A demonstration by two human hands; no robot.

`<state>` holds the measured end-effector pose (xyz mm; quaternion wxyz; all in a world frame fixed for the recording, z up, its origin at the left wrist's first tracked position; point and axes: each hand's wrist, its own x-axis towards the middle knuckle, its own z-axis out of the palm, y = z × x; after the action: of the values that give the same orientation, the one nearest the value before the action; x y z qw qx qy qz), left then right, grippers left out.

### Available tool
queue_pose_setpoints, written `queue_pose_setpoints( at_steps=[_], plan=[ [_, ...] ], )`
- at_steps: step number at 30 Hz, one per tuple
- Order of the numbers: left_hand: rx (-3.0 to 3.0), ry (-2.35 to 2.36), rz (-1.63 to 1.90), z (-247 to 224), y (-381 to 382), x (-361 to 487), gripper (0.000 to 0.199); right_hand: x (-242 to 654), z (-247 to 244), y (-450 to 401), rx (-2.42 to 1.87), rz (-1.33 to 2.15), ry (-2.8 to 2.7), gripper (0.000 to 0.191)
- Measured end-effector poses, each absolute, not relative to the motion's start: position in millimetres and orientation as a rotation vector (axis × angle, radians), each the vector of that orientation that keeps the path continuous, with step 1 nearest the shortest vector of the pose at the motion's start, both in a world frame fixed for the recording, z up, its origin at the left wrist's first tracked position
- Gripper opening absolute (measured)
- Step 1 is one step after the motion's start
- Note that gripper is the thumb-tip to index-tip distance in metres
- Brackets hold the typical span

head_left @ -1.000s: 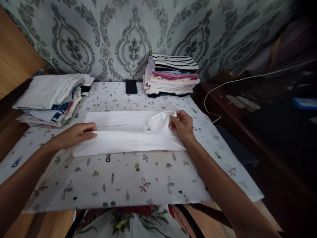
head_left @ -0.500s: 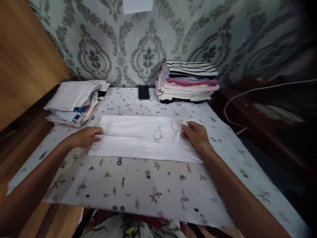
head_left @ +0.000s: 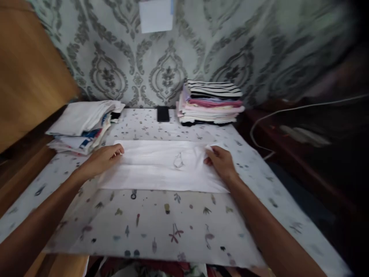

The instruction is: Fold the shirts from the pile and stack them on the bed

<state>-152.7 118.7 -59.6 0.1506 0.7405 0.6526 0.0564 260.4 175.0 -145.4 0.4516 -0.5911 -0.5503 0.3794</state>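
Observation:
A white folded garment [head_left: 150,175] lies as a long strip across the patterned tabletop, with a small line drawing on its right half. My left hand [head_left: 103,159] is at its far left corner, fingers curled and pinching the edge of the fabric. At the opposite end, my right hand [head_left: 221,161] grips the far right corner between thumb and fingers, lifting it slightly and wrinkling the fabric beside it. The garment's exact kind does not show.
Behind the strip stand a pile of folded white clothes [head_left: 82,119] on the left and a taller coloured stack [head_left: 210,104] on the right. Between them lies a black phone [head_left: 163,114]. A white cable [head_left: 302,104] runs over dark furniture at right; a wooden panel [head_left: 31,73] rises at left.
My left hand has gone from the middle of the garment's left edge to its far corner. My right hand keeps its grip. The view has tilted up slightly.

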Motion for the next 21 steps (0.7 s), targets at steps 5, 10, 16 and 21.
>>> queue_pose_setpoints(
  at_steps=[5, 10, 16, 21],
  plan=[
    [2.213, 1.367, 0.382, -65, 164, -60, 0.033, 262, -150, 177, -1.387, 0.976, -1.338, 0.035],
    [2.287, 1.332, 0.306, -95, 206, 30, 0.030, 264, -154, 177, -1.367, 0.963, -1.335, 0.031],
    [2.230, 1.386, 0.283, -109, 210, 55, 0.008, 265, -153, 174, -1.340, 0.949, -1.325, 0.028],
    [1.912, 1.171, 0.447, -95, 206, 39, 0.004, 264, -153, 175, -1.310, 0.887, -1.324, 0.025]
  ],
)
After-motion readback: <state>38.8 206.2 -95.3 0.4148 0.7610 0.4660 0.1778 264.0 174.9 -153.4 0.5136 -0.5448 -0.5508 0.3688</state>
